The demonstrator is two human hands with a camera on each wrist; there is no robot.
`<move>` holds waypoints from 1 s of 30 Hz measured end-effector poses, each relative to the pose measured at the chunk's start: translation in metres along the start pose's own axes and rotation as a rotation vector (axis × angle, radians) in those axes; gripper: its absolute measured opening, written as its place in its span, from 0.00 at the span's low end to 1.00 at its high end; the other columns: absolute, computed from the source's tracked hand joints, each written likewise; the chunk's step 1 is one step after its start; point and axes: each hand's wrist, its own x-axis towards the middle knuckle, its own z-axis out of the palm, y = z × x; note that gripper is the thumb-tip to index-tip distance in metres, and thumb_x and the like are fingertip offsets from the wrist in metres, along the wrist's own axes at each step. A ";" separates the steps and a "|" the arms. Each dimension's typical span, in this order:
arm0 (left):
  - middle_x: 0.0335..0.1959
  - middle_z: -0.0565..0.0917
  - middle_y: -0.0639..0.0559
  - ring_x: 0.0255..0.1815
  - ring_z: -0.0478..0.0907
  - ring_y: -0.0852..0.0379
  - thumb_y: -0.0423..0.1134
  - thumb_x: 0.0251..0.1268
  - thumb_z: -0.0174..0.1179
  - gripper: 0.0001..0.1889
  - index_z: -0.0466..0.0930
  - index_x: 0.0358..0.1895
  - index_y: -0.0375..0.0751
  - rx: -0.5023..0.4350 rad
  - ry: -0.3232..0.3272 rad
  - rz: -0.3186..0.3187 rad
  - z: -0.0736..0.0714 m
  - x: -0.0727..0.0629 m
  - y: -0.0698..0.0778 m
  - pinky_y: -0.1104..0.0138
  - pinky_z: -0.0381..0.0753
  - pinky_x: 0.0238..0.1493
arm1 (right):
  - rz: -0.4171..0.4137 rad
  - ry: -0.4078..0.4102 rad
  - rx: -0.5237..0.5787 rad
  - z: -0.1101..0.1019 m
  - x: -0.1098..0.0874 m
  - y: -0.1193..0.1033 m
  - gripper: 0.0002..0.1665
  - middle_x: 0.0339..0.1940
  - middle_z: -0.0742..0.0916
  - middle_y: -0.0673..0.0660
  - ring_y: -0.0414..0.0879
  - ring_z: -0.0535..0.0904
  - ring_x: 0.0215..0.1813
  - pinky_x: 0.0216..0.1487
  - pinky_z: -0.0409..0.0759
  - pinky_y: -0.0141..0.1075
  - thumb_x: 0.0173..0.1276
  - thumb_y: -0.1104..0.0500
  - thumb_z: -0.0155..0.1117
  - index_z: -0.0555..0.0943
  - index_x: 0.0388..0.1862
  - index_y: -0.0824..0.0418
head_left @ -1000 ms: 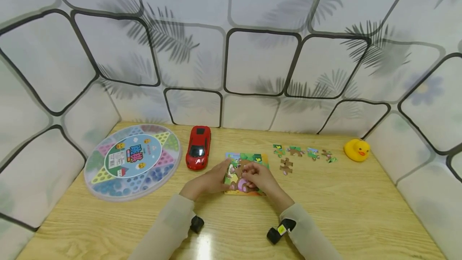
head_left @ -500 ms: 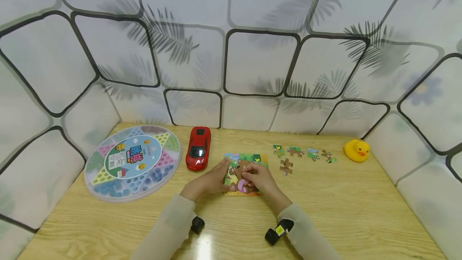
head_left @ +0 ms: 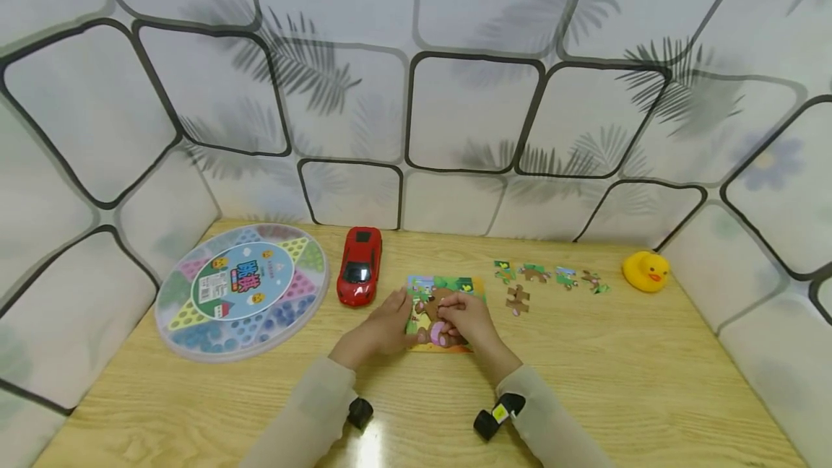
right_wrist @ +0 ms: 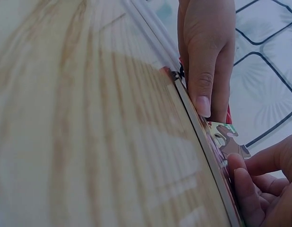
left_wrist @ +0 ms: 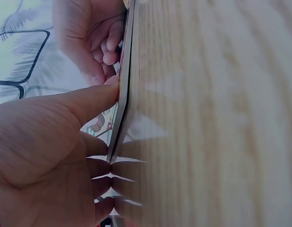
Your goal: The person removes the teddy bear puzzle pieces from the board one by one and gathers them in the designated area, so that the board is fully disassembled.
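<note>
**Lower centre of the frame: one piece at the puzzle, five pieces loose**

Just below the middle of the head view, the bear puzzle (head_left: 448, 282) rests on the counter (head_left: 650, 381). The left hand (head_left: 386, 323) braces it: fingers straight along the left edge, thumb touching the lower-left corner. The right hand (head_left: 466, 316) is over the puzzle's middle, thumb and fingers together — apparently clamped on a brown piece (right_wrist: 232, 144), seen tilted in the right wrist view. Whether that piece touches its recess cannot be told.

Step in hand, as judged: fitting this piece. Five loose pieces (head_left: 518, 300) lie at centre right, four in a row and one below, so the assembly appears incomplete.

The next move calls for matching the tabs to the gap, laying the piece flat and pressing until flush — the left hand bracing the puzzle against sliding. Release the piece only when seated.

Left of the puzzle are a red toy car (head_left: 360, 266) and a round game box (head_left: 243, 284); a yellow duck (head_left: 646, 271) sits at far right.
</note>
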 end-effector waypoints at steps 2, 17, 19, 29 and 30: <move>0.75 0.45 0.35 0.75 0.41 0.40 0.55 0.68 0.53 0.43 0.48 0.72 0.26 0.030 -0.001 -0.003 0.000 0.000 0.001 0.51 0.49 0.71 | 0.001 0.001 -0.005 0.000 -0.001 -0.001 0.04 0.22 0.83 0.54 0.37 0.74 0.15 0.16 0.74 0.27 0.62 0.70 0.62 0.80 0.36 0.70; 0.76 0.44 0.40 0.76 0.39 0.44 0.57 0.70 0.49 0.41 0.47 0.74 0.33 0.091 -0.035 -0.032 0.001 0.002 0.002 0.50 0.48 0.72 | 0.037 -0.002 0.074 -0.006 0.001 -0.002 0.06 0.24 0.84 0.55 0.38 0.76 0.15 0.16 0.74 0.27 0.63 0.71 0.60 0.80 0.38 0.71; 0.76 0.44 0.40 0.76 0.39 0.44 0.57 0.70 0.49 0.41 0.47 0.74 0.33 0.090 -0.037 -0.032 0.001 0.003 0.002 0.51 0.48 0.72 | 0.030 -0.004 0.076 -0.007 0.001 -0.002 0.06 0.24 0.84 0.55 0.38 0.76 0.15 0.16 0.74 0.27 0.62 0.71 0.61 0.80 0.39 0.72; 0.76 0.44 0.39 0.76 0.39 0.43 0.58 0.68 0.50 0.42 0.47 0.74 0.33 0.084 -0.042 -0.031 0.000 0.000 0.001 0.51 0.48 0.72 | 0.016 -0.035 0.195 -0.017 -0.004 -0.001 0.10 0.28 0.84 0.56 0.41 0.80 0.22 0.24 0.79 0.29 0.65 0.68 0.61 0.80 0.43 0.73; 0.76 0.44 0.39 0.76 0.39 0.43 0.58 0.68 0.50 0.42 0.47 0.74 0.33 0.083 -0.042 -0.032 0.000 -0.001 0.001 0.51 0.48 0.72 | 0.022 -0.045 0.217 -0.019 -0.003 -0.001 0.11 0.28 0.84 0.56 0.41 0.80 0.22 0.25 0.79 0.29 0.65 0.68 0.61 0.79 0.44 0.73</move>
